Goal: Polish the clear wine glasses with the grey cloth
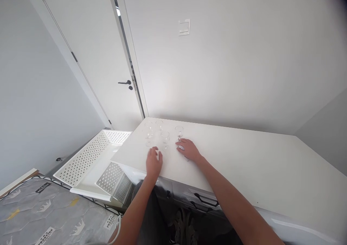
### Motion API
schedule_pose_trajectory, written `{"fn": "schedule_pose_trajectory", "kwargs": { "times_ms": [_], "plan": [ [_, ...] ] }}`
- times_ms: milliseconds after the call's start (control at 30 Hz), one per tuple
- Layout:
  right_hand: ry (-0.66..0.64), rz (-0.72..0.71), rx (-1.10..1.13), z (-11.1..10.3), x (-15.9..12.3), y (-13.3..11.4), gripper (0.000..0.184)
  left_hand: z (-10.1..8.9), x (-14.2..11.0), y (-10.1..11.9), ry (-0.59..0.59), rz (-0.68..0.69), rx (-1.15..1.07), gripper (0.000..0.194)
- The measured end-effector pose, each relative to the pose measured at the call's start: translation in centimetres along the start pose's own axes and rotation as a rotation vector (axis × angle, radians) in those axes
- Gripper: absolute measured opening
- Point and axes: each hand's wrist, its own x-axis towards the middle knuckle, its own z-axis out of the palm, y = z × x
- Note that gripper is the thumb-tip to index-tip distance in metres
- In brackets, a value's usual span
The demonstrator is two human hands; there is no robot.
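Observation:
Several clear stemmed glasses stand at the left end of a white cabinet top (244, 158). My right hand (189, 150) is at the foot of the rightmost stemmed glass (179, 131), its fingers and thumb closed about the low part. That glass is upright. My left hand (154, 162) hovers just in front of the other glasses, fingers bent and apart, holding nothing. Closest to it are a stemmed glass (165, 136) and another stemmed glass (149, 136). Farther back is one more stemmed glass (159, 125). Their clear outlines are faint and partly overlap.
White perforated baskets (89, 158) are left of the cabinet, beside a grey patterned mattress (59, 216). Black drawer handles (206, 201) stick out at the cabinet front. A white door (94, 50) with a black handle and a wall with a light switch (184, 27) are behind.

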Motion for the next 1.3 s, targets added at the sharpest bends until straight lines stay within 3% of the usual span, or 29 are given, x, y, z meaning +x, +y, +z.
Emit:
{"fn": "schedule_pose_trajectory", "kwargs": {
  "times_ms": [67, 133, 267, 500, 667, 800, 1000, 1100, 1300],
  "plan": [
    [0.009, -0.006, 0.001, -0.1, 0.0, -0.1, 0.042, 0.7, -0.9, 1.9, -0.261, 0.125, -0.061, 0.029],
    [-0.005, -0.017, 0.012, -0.4, 0.0, -0.3, 0.041, 1.5, -0.8, 3.1, -0.376, 0.247, -0.062, 0.038],
    [-0.037, -0.036, 0.034, -0.9, -0.1, -0.4, 0.04, 2.8, 0.9, 3.6, -0.385, 0.299, 0.0, 0.052],
    [-0.019, -0.039, 0.033, -0.8, -0.2, -0.3, 0.039, 3.9, 3.0, 1.4, -0.37, 0.245, 0.175, 0.046],
    [-0.032, -0.061, 0.026, -0.8, -0.5, -0.3, 0.039, 3.7, 3.7, 0.6, -0.353, 0.237, 0.164, 0.041],
    [-0.064, -0.08, 0.055, -1.1, -1.2, -0.6, 0.038, 3.9, 3.4, 2.2, -0.289, 0.138, -0.13, 0.033],
    [-0.091, -0.15, 0.099, -2.1, -2.0, -1.0, 0.028, 5.8, 3.2, 6.1, -0.355, -0.24, -0.816, 0.046],
    [-0.061, -0.207, 0.128, -2.6, -2.3, -0.9, 0.023, 6.8, 3.9, 7.0, -0.414, -0.277, -0.948, 0.057],
    [-0.039, -0.236, 0.281, -2.8, -2.6, 0.1, 0.019, 7.0, 4.7, 7.5, -0.492, -0.23, -0.994, 0.07]
  ]
}}
